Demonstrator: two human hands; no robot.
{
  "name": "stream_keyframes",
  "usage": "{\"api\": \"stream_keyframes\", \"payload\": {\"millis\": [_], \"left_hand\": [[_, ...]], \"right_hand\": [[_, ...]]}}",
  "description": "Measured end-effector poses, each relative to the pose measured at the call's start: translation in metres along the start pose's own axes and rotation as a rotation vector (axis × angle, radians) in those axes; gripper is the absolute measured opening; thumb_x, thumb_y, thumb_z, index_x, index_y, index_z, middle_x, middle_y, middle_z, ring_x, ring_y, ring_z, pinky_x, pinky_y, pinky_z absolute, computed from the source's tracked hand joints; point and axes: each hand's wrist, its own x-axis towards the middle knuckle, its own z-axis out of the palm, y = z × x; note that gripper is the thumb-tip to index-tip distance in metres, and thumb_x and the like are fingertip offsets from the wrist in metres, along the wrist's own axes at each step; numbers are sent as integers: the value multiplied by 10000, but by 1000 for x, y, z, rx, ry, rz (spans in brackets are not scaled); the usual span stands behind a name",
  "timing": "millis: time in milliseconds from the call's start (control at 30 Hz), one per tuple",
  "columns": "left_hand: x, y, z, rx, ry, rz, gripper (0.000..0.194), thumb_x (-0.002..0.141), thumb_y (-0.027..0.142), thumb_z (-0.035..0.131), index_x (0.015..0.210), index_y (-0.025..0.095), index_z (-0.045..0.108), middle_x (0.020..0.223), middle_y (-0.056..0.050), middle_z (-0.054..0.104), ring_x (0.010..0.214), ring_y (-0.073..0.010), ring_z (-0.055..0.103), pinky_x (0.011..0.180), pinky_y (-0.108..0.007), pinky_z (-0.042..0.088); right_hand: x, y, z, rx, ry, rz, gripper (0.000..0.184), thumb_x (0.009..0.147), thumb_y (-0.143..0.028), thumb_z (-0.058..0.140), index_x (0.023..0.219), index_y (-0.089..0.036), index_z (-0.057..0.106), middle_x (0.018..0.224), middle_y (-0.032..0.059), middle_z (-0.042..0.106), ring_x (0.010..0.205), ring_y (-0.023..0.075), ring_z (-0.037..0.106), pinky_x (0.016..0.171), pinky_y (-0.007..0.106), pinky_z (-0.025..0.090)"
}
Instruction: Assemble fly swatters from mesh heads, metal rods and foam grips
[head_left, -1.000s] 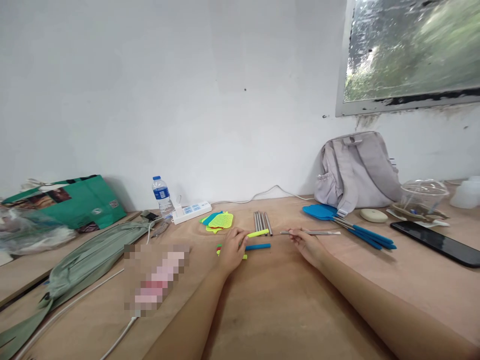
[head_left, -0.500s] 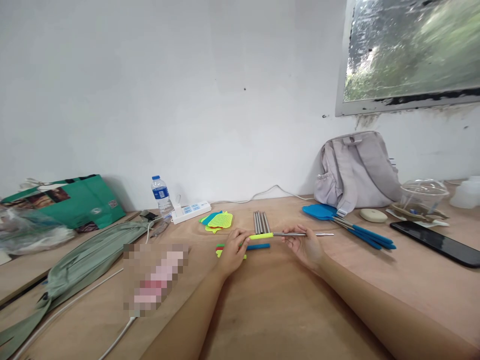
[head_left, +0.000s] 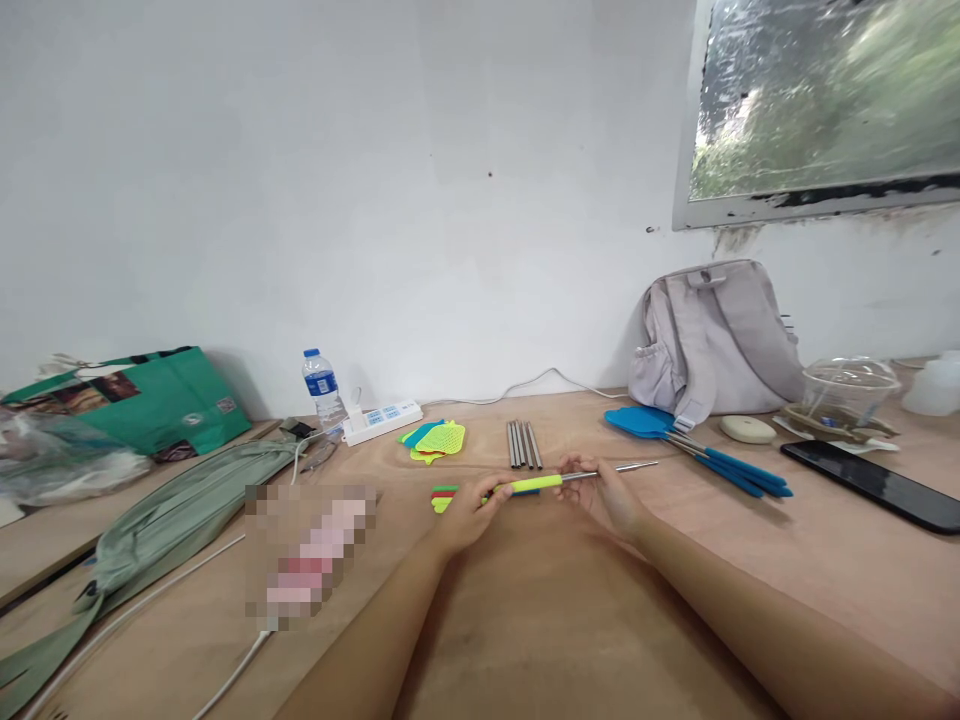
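My left hand (head_left: pixel 469 510) pinches a yellow-green handle sleeve (head_left: pixel 534 484) at its left end. My right hand (head_left: pixel 607 494) grips a thin metal rod (head_left: pixel 628 467) whose left end sits inside that sleeve, its right end pointing right. Both hands hover just above the wooden table (head_left: pixel 540 610). Under them lie more coloured sleeves (head_left: pixel 445 495), red, green and blue. Behind stand several bare metal rods (head_left: pixel 523 444) and a pile of yellow and blue swatter heads (head_left: pixel 436 440).
Finished blue swatters (head_left: pixel 694 450) lie right, by a grey backpack (head_left: pixel 712 340), a phone (head_left: pixel 874 482) and a clear bowl (head_left: pixel 847 390). A power strip (head_left: pixel 382 421), water bottle (head_left: pixel 320 385), green bag (head_left: pixel 139 405), grey-green cloth (head_left: pixel 180 510) and white cable (head_left: pixel 142 610) sit left.
The rod and the yellow-green sleeve were apart; my hands brought them together, and the rod has slid further into the sleeve. Both hands drew slightly toward me.
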Motion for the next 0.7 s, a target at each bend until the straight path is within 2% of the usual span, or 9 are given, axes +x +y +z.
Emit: {"api": "stream_keyframes", "payload": {"millis": [100,200,367,567,633,700], "left_hand": [[-3,14,6,36,-126,49,280,865,333,362,1054,206,525,1001,-27,597,899,-153,537,793,-251,399],[-5,25,12,57,-197,67,250,868,325,353,1020,194,502,992,-40,598,867,-149,540,759,-245,401],[-5,38,14,-14,-140,87,200,863,329,372,859,186,511,816,-17,629,752,-133,559,685,-229,402],[-6,42,15,-76,-161,89,188,856,337,393,819,183,496,697,2,628,691,-130,560,655,-227,397],[-4,39,16,-65,-121,75,200,850,350,401,815,181,503,725,2,625,700,-129,552,657,-225,389],[-2,34,15,-37,-71,58,213,849,356,400,818,178,512,771,0,616,719,-129,539,662,-222,380]], "right_hand": [[-7,-1,13,3,-121,68,241,665,-332,326,791,-202,487,745,52,592,629,178,558,570,300,436],[-14,0,25,21,-126,56,269,649,-386,345,796,-212,487,702,33,579,608,165,541,534,274,412],[-22,5,34,45,-104,1,256,652,-423,374,705,-206,499,588,6,532,492,130,480,508,267,399],[-26,11,41,135,-118,-12,235,653,-432,384,696,-217,466,551,-13,505,458,139,472,442,276,409],[-20,11,39,90,-135,29,240,630,-442,412,684,-213,462,511,-22,491,426,130,457,425,265,399],[-13,9,34,33,-95,104,239,613,-445,449,644,-208,451,465,-34,463,401,111,433,401,231,365]]}}
